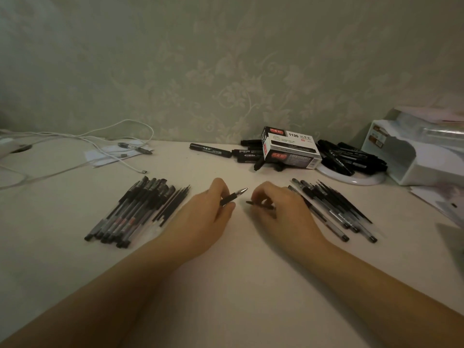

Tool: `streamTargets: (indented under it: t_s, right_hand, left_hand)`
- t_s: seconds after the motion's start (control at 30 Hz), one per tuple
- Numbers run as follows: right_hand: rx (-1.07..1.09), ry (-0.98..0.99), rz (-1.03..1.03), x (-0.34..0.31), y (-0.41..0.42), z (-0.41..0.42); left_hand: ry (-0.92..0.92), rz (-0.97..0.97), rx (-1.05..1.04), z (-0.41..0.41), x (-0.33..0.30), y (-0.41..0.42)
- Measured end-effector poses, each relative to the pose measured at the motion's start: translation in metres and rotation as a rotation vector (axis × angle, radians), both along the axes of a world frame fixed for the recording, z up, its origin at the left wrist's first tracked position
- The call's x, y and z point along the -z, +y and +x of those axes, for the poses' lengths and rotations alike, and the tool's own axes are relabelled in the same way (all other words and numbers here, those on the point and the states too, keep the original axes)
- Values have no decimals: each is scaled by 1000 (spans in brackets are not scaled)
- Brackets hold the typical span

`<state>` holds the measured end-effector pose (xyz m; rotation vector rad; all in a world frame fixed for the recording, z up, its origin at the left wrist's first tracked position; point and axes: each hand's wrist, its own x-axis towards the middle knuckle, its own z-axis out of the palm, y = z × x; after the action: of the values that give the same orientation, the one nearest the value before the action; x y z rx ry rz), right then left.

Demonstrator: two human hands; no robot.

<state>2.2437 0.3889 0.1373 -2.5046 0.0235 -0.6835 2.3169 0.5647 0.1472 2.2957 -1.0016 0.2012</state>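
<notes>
My left hand [208,217] grips a black gel pen [234,195] near its tip end; the silver tip points up and to the right. A little to the right, my right hand [278,209] pinches a thin dark refill [258,204] that lies almost level, its end pointing left toward the pen. The two pieces are a short gap apart above the table [238,285]. A pile of several gel pens and refills [140,209] lies to the left of my left hand. Another pile of several pens [336,209] lies under and to the right of my right hand.
At the back stand a marker box [288,149] and several black markers [351,156], some on a white round base [351,179]. A white organiser [414,151] sits at the far right. White cables [75,151] and papers lie at the back left. Wallpapered wall behind.
</notes>
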Motion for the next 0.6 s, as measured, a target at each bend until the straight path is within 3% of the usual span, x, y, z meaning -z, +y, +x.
streamTargets:
  t_s: [0.1, 0.3, 0.43, 0.6]
  right_hand:
    - [-19, 19, -105, 0, 1, 0]
    - [10, 13, -73, 1, 0, 2]
    - [-28, -110, 115, -8, 1, -1]
    - [-156, 0, 306, -8, 0, -4]
  left_hand:
    - [-3, -17, 15, -1, -1, 0]
    - [-54, -50, 34, -4, -5, 1]
    - [-116, -65, 66, -6, -6, 1]
    - [-118, -69, 159, -8, -7, -1]
